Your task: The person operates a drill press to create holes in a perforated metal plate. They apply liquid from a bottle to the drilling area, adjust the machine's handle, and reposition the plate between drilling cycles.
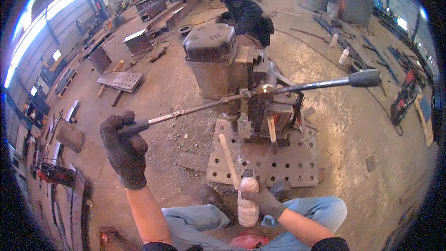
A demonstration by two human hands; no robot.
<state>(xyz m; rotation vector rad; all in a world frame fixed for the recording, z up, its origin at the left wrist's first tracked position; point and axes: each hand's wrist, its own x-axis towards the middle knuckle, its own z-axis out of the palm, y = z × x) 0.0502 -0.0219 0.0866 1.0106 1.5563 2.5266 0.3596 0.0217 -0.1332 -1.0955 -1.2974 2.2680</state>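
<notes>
My left hand (124,151), in a dark glove, is wrapped round the black grip at the left end of a drill's feed lever (186,111). The magnetic drill (211,60) stands upright on a steel plate (297,176) with rows of round holes. Its spindle (231,120) comes down close to the plate's left part; the tip is hard to make out. Between my knees, my gloved right hand (267,201) holds a whitish plastic bottle (248,207) with a dark top, roughly upright. A pale wooden stick (226,155) slants across the plate beside the bottle.
The lever's other end (364,78) sticks out far right. A wooden-handled tool (271,128) rests against the drill base. Behind the drill a person in black (244,11) bends forward. Another holed plate (121,81) lies left; bottles (344,56) and steel bars lie right.
</notes>
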